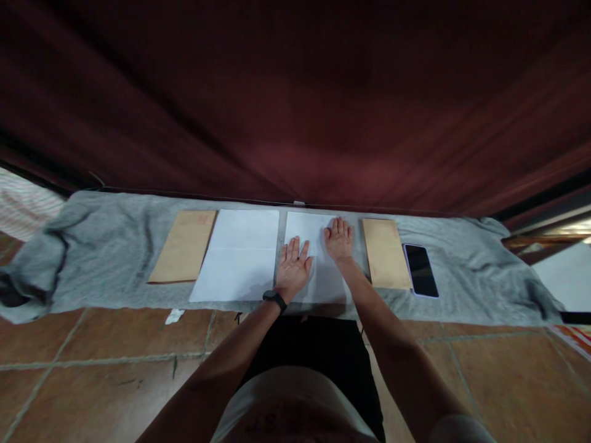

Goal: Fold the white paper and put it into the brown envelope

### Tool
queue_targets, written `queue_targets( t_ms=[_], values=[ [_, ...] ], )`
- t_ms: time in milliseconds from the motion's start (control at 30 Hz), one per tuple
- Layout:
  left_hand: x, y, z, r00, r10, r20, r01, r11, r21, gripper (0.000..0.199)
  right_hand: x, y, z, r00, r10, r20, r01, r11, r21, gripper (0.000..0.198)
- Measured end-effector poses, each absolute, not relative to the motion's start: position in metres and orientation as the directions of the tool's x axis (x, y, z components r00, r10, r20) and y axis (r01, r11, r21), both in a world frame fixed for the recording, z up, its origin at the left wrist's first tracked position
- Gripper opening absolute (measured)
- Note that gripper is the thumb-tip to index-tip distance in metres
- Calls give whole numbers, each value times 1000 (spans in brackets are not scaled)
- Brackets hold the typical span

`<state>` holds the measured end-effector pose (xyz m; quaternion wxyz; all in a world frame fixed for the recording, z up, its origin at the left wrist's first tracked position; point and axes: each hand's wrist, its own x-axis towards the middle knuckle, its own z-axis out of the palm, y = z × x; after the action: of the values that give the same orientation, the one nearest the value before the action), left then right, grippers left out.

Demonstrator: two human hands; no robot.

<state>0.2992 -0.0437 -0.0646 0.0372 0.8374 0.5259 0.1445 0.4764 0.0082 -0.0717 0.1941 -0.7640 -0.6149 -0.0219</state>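
We see left hand (294, 269) and right hand (339, 241) flat on the narrower white sheet (329, 286), fingers released. Sheet sits near the desk's (475, 264) front edge.

Phone (421, 271), maroon fabric (295, 123), white scrap (174, 316) — perhaps tissue

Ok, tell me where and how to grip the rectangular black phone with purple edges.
Take the phone by its right long edge, right hand from the right, probably: it lies flat, screen up, and the brown paper rectangle sits close to its left edge.
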Motion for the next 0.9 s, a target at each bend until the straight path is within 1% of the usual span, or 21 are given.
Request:
queue_targets(
  t_ms=[67, 200, 333, 433, 567, 733, 900],
  values=[
    [299, -44, -65, 406, 893, 196, 868, -444, 221, 58, 460, -12, -72, 204, 938, 281, 951, -122, -284, 57],
    [299, -43, -64, 421, 892, 166, 867, -449, 216, 57, 431, -62, -78, 56, 962, 269, 958, 24, -286, 53],
    [299, -43, -62, 443, 881, 165, 860, -470, 199, 57, 429, -95, -81, 71, 962, 265, 962, 5, -275, 52],
    [301, -44, -63, 497, 853, 161, 832, -521, 192, 56, 435, -106, -79, 71, 963, 261, 966, -2, -257, 52],
    [300, -51, -63, 585, 796, 157, 776, -605, 178, 55, 438, -112, -77, 78, 963, 260, 969, -12, -247, 51],
    [294, -67, -62, 641, 752, 156, 731, -659, 176, 52, 439, -112, -77, 52, 964, 261, 966, 18, -257, 52],
    [290, -83, -63, 670, 725, 157, 703, -688, 179, 55, 441, -113, -75, 37, 972, 231, 968, 23, -252, 52]
  ],
)
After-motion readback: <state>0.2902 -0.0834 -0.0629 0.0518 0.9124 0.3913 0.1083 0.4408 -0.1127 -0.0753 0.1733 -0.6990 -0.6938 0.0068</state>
